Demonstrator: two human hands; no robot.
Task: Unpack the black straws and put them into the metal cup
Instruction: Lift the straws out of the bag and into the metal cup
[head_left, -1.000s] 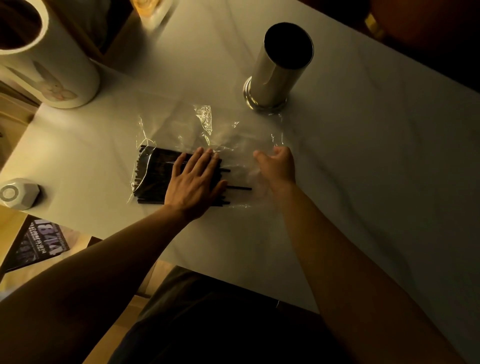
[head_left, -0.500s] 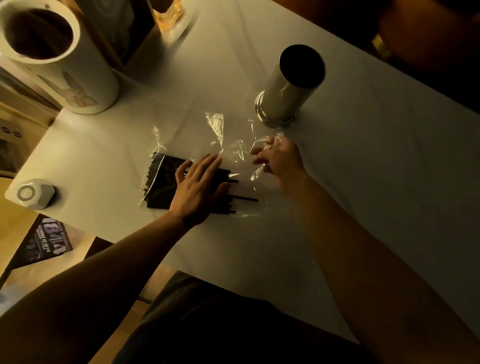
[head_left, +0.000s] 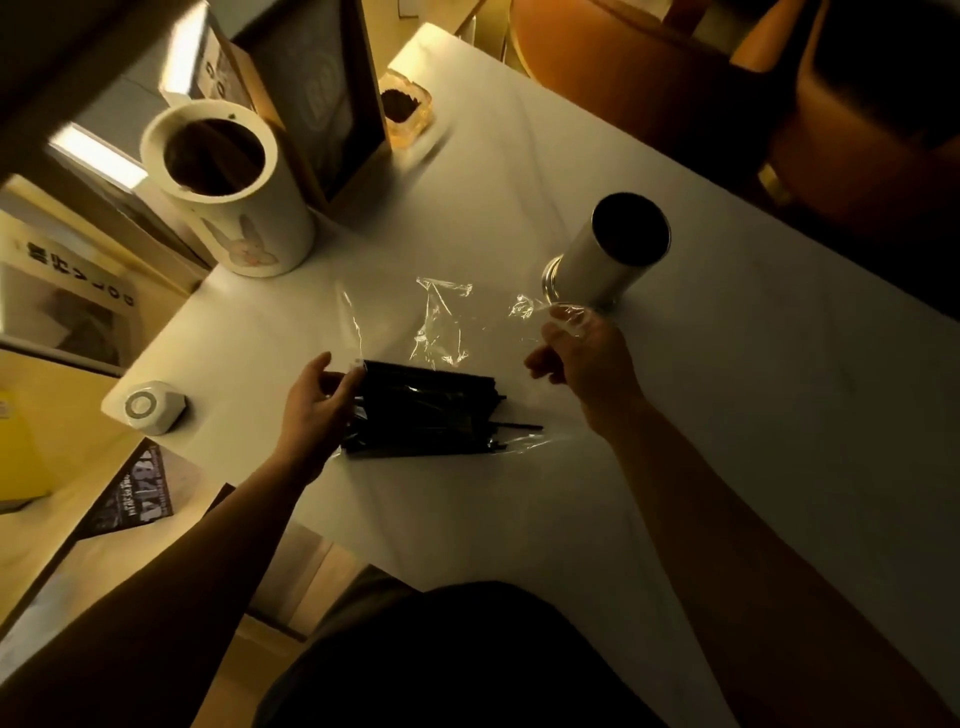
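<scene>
A bundle of black straws (head_left: 426, 410) lies flat on the white table (head_left: 727, 405), inside a clear plastic wrapper (head_left: 441, 322) that spreads out behind it. My left hand (head_left: 317, 405) is at the bundle's left end, fingers curled against the straws and the wrapper edge. My right hand (head_left: 587, 353) pinches the wrapper's far right edge and lifts it just in front of the metal cup. The metal cup (head_left: 608, 254) stands upright at the back right, tall and shiny, with its dark mouth open.
A white cylindrical holder with a rabbit picture (head_left: 228, 192) stands at the back left. A framed stand (head_left: 322, 104) and a small glass dish (head_left: 408, 111) are behind it. A small white device (head_left: 150, 408) sits on the table's left corner. A chair (head_left: 675, 88) is beyond the table.
My left hand has slid from the top of the straws to their left end. My right hand has gripped the wrapper's edge and raised it toward the cup.
</scene>
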